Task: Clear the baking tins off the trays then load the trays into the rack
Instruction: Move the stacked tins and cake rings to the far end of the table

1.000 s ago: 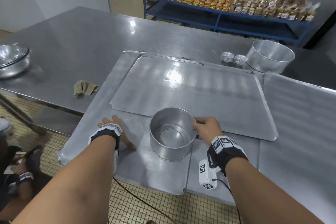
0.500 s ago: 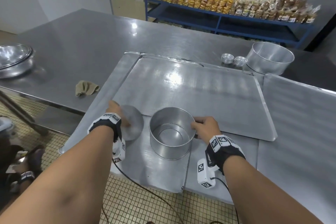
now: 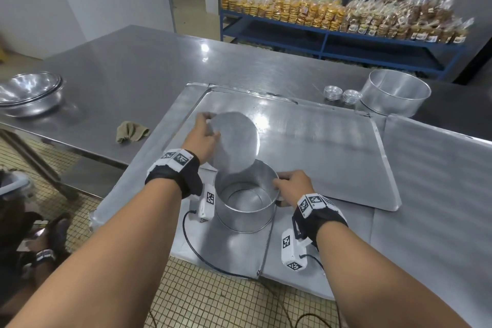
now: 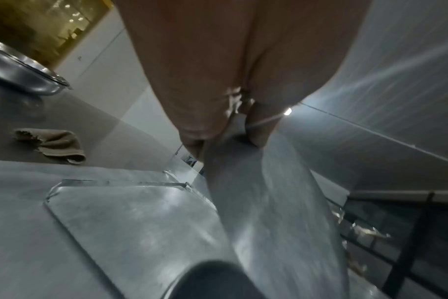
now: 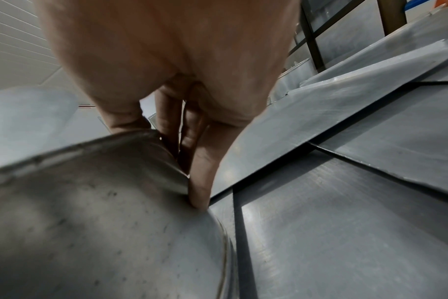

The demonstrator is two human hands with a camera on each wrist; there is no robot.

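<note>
Disc now raised in left hand; thumb-and-finger grip seemingly wrist-view only.

A cloth lies near stacked steel bowls.

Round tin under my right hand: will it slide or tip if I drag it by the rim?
Probably slides: the round tin sits flat on a smooth tray. It looks thin and light, so a high pull from the right hand could tip it; its wall may flex.

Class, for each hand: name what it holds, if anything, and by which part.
The left hand holds the round metal disc by its left edge. The right hand grips the round baking tin at its right rim.
</note>
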